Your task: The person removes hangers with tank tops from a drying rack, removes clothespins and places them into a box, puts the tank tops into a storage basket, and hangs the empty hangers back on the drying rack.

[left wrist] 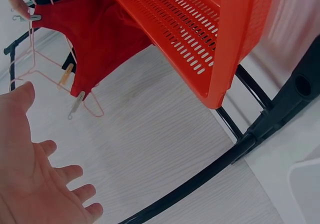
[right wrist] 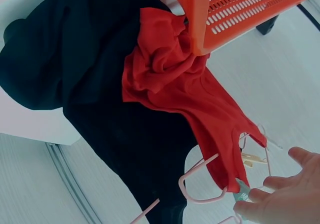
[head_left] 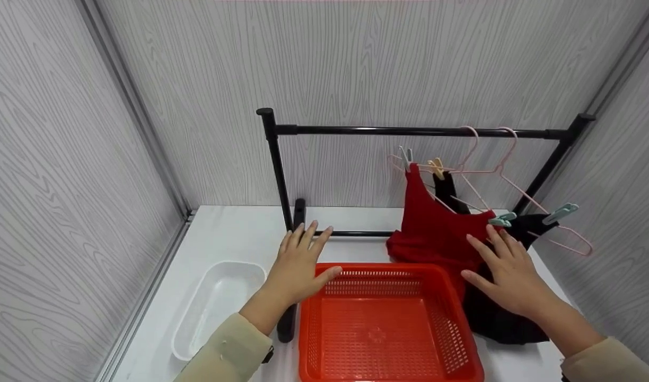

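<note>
In the head view my left hand [head_left: 299,268], fingers spread and holding nothing, hovers over the back left corner of the red plastic basket [head_left: 377,267]. My right hand [head_left: 510,278] is spread too, its fingertips close to a teal clothespin [head_left: 503,219] on a red sleeveless garment [head_left: 436,225]; I cannot tell whether they touch. That garment hangs from a pink wire hanger [head_left: 476,142], its other strap held by a grey clothespin [head_left: 405,158]. Behind it a black garment [head_left: 494,321] hangs on a second pink hanger [head_left: 514,142], with a yellow clothespin [head_left: 437,167] and another teal clothespin [head_left: 562,213].
A black clothes rack [head_left: 377,131] spans the back of the white table [head_left: 229,228], its left foot beside the basket. To the left lies a white shallow tray [head_left: 185,323]. Grey wood-patterned panels [head_left: 345,63] enclose the back and both sides.
</note>
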`<action>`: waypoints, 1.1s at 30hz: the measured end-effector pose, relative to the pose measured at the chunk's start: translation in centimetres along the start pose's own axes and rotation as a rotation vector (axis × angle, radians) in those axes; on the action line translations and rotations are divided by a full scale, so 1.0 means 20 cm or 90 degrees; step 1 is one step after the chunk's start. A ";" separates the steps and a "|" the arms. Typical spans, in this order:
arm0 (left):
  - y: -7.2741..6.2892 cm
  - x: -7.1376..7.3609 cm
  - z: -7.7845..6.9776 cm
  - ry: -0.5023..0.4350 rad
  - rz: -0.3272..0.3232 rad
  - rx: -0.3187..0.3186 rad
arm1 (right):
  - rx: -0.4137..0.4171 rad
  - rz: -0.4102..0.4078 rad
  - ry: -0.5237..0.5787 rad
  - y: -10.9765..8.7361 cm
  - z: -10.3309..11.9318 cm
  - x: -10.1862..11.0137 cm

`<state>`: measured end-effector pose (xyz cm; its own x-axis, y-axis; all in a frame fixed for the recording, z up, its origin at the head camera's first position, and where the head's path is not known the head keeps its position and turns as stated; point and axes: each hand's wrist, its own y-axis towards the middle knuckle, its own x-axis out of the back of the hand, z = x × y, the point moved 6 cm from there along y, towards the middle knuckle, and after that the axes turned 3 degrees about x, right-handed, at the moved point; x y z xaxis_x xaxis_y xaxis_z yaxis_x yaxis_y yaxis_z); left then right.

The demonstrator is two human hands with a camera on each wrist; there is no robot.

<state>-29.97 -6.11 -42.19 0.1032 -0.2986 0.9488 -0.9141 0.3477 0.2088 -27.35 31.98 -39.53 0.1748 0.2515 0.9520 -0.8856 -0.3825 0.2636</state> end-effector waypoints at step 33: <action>0.20 -0.14 -0.14 -0.070 -0.075 -0.050 | -0.072 -0.119 0.001 0.01 -0.21 0.03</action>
<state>-32.84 -1.40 -43.33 0.1604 -0.4351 0.8860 -0.8644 0.3715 0.3390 -29.21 35.81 -39.55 0.3401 0.3101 0.8878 -0.8801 -0.2275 0.4167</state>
